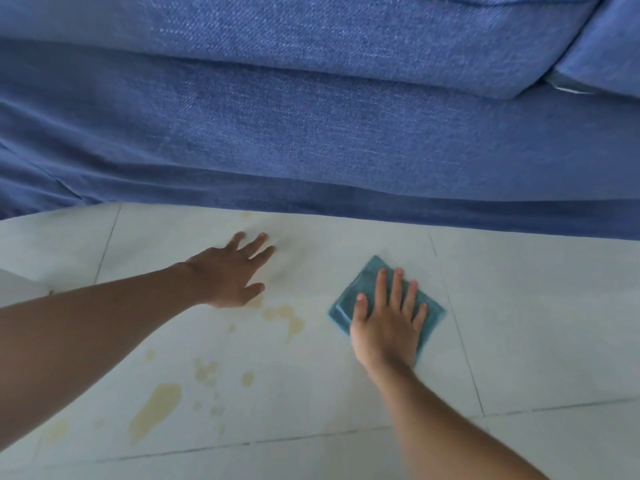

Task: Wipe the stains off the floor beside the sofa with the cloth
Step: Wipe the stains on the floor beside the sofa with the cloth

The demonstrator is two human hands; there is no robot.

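Note:
A folded teal cloth (370, 282) lies flat on the pale tiled floor (519, 323) close to the blue sofa (311, 133). My right hand (388, 320) presses down on the cloth with its fingers spread. My left hand (232, 271) rests flat on the floor to the left of the cloth, fingers apart, holding nothing. Yellowish stains (287, 318) spot the tile between my hands. A larger stain (156, 410) and several small spots lie lower left, under my left forearm's side.
The sofa's front fabric runs across the whole upper view and meets the floor just beyond my hands. A sofa cushion (346, 39) sits above it. Dark grout lines (464, 344) cross the tiles. A faint stain (246, 215) sits at the sofa's base.

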